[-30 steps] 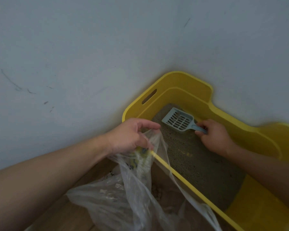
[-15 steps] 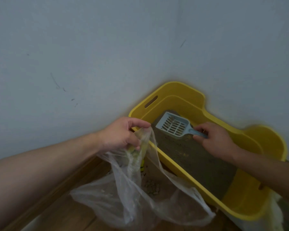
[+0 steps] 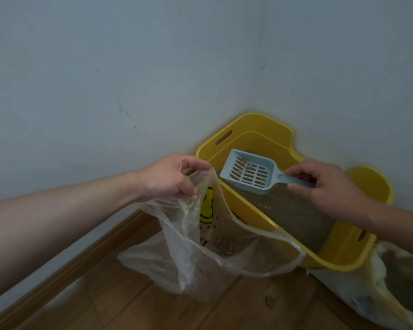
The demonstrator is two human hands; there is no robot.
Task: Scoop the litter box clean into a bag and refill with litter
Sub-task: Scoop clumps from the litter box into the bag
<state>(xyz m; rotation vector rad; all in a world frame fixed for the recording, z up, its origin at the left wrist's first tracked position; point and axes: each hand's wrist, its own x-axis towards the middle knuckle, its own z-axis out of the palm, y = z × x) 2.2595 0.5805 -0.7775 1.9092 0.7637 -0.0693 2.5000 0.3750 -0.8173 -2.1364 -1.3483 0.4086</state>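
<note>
Holding blue slotted scoop, few clumps inside, clear bag alongside

The light was dim and even, laying a cool blue-grey cast over the wall, with no hard shadows and only a faint sheen on the clear plastic bag. The wide lens bowed the skirting board and stretched whatever lay near the frame's edges. Detail was soft throughout and smeared at the white sack in the lower right corner, though the yellow litter box and blue scoop read fairly clearly.
</note>
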